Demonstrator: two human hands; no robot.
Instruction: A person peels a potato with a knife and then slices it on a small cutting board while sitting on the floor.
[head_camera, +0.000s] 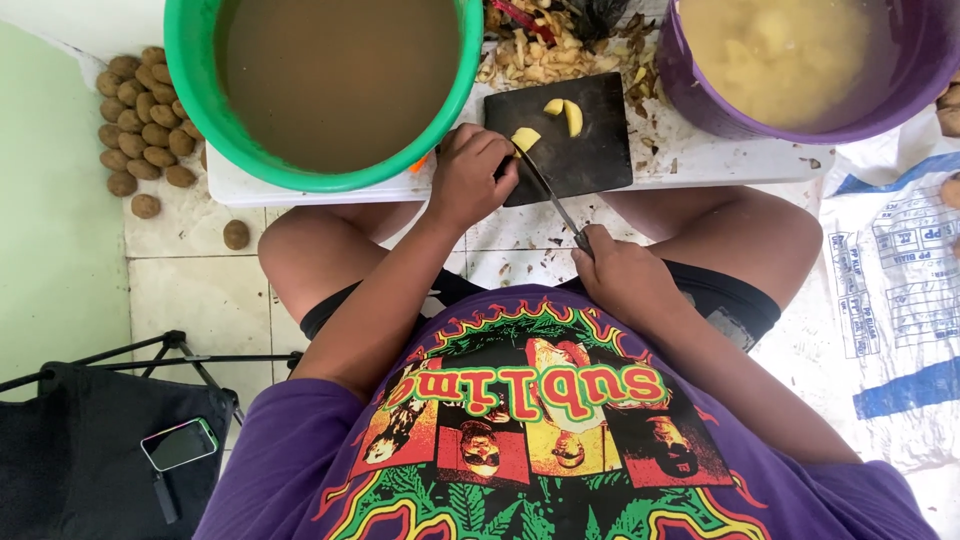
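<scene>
My left hand (470, 175) presses a peeled yellow potato piece (525, 138) against a small black cutting board (590, 150). My right hand (620, 270) grips the handle of a knife (550, 195), whose blade reaches up to the potato piece. Two more cut potato pieces (563, 113) lie further back on the board. The board rests on a low white table (700, 160) between my knees.
A green tub (340, 80) of brown water stands at the left, a purple bucket (790, 60) of peeled potatoes in water at the right. Potato peels (550, 50) pile behind the board. Unpeeled potatoes (140, 110) lie on the floor left. A phone (180, 443) lies on a black bag.
</scene>
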